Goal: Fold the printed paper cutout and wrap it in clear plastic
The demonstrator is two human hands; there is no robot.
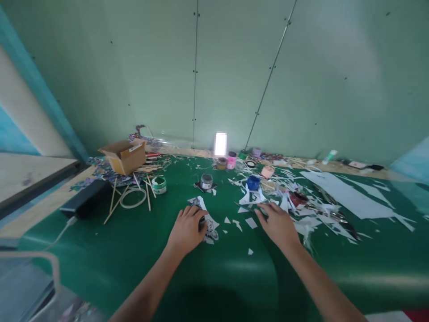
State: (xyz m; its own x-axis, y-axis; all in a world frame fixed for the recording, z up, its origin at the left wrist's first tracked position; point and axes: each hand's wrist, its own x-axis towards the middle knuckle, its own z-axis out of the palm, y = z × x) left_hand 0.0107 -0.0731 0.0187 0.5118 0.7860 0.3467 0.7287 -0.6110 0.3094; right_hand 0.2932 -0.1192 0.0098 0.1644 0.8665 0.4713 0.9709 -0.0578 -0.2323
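Observation:
My left hand (188, 227) lies over a black-and-white printed paper cut-out (211, 226), fingers curled and thumb on its edge. Part of the paper is hidden under the hand. To the right, my right hand (279, 225) is low over the table with thumb and forefinger close together at a thin, dark pointed tool (244, 206); its exact kind is too small to tell. Small white paper scraps (250, 222) lie between the hands. Beyond them a clear jar with a dark lid or contents (207, 181) stands on a dark patterned piece.
A blue paint jar (253, 182), a dark red jar (298, 199) and paper strips crowd the right. Scissors (338, 216) lie among them, beside a large white sheet (348, 194). At left are a cardboard box (125, 157), a green-white jar (159, 184), wooden sticks and a black block (86, 198).

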